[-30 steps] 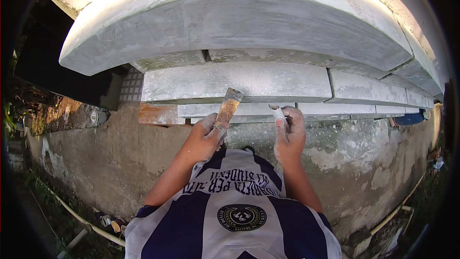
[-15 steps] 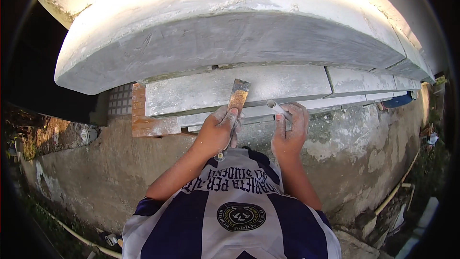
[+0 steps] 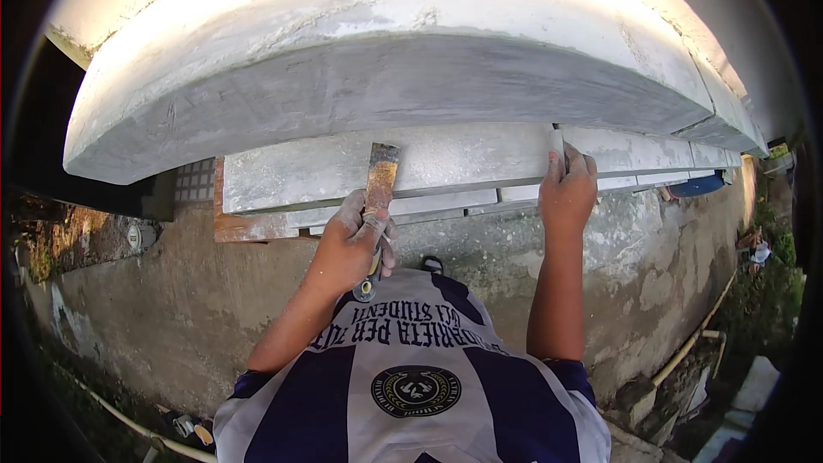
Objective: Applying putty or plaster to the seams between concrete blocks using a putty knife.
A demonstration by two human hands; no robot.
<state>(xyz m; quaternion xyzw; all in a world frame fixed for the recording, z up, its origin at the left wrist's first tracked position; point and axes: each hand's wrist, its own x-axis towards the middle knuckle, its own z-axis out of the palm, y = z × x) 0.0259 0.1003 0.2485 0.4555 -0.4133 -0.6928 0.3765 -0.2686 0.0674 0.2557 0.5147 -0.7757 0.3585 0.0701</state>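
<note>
My dust-covered left hand (image 3: 343,249) grips a putty knife (image 3: 382,178) by its handle. Its flat, rust-stained blade points up, in front of the lower pale grey slab (image 3: 467,154). In my right hand (image 3: 567,193), fingers and thumb close round a short whitish tube (image 3: 556,146), possibly a rolled sheet. The tube stands nearly upright at the dark joint between two lower slabs; I cannot tell whether it touches them. Above both hands hangs a long, thick grey ledge (image 3: 394,77) with a smeared, plaster-like face.
Beneath the slabs, an orange-brown block (image 3: 244,228) shows at the left end. A dark blue object (image 3: 701,185) sits at their right end. Stained concrete floor (image 3: 197,309) spreads below, with pipes (image 3: 686,364) along the right edge and rubble around it.
My right hand has moved right and farther up with the tube, which has turned from slanted to nearly upright. My left hand and the putty knife have shifted slightly left in view.
</note>
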